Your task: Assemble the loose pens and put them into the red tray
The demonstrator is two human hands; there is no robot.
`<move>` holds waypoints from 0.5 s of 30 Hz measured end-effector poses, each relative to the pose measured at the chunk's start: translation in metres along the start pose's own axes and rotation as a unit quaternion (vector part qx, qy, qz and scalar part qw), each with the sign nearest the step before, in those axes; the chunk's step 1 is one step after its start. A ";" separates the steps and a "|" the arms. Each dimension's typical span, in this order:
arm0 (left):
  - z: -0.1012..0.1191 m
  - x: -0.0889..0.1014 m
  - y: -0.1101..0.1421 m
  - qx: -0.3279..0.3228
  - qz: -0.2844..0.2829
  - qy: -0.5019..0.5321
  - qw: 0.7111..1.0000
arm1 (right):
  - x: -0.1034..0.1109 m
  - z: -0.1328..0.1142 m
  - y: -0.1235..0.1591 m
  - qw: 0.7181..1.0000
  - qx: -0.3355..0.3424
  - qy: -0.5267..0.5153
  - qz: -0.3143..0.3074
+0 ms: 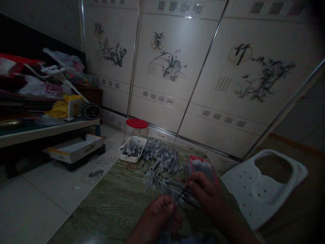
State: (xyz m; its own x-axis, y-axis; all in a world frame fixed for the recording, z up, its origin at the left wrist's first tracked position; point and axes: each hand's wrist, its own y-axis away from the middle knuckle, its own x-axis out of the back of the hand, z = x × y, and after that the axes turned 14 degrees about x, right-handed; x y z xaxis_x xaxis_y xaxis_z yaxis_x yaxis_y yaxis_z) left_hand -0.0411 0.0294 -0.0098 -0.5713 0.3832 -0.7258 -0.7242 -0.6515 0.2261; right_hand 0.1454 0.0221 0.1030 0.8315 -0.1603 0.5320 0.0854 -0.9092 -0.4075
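- Head view, looking forward and down at two bare hands working over a table, both in the lower middle of the frame.
- The right hand [204, 193] is pinching a thin black rod [182, 195] between its fingertips, and the rod slants down toward the left hand.
- The left hand [158, 213] is curled closed around a slim, pale pen barrel [169, 222], which points down toward the bottom edge. The dim light hides exactly how its fingers meet the rod, if they do.
- Just beyond the hands, loose clear pens [162, 184] lie crossed over one another, touching a denser heap of pens [161, 156] at the middle of the table.
- The table [111, 203] has a green wood-grain top and fills the bottom middle of the frame.
- At the far end of the table, a white plastic basket [132, 149] holds more pens, just left of the heap.
- A red tray [201, 167] with pens lying side by side sits just right of the heap, behind the right hand.
- A clear jar with a red lid [137, 126] stands on the floor beyond the basket.
- At right, a white plastic stool [264, 186] stands beside the table.
- At upper left, plastic bags [43, 81] and a yellow cloth [62, 108] are piled on a low shelf [45, 132], with a white box [74, 149] below it.
- Cabinet doors painted with ink plants [172, 64] fill the top of the frame.
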 end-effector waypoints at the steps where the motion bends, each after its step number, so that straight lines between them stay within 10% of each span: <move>1: -0.001 0.001 0.000 0.003 -0.014 -0.011 1.000 | 0.003 -0.003 -0.003 0.999 -0.024 -0.029 0.019; 10: -0.001 -0.001 0.002 0.009 -0.031 -0.052 0.998 | 0.011 -0.008 -0.012 0.982 -0.058 -0.133 0.123; 15: 0.002 -0.006 0.007 0.020 -0.020 -0.060 0.998 | 0.010 -0.009 -0.011 0.990 -0.069 -0.105 0.064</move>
State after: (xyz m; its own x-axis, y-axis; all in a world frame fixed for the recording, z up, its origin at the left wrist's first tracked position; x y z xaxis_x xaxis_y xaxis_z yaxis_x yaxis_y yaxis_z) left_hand -0.0438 0.0237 -0.0020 -0.5819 0.4860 -0.6521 -0.7610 -0.6082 0.2258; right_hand 0.1478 0.0273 0.1199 0.9276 -0.2080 0.3102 -0.0926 -0.9327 -0.3486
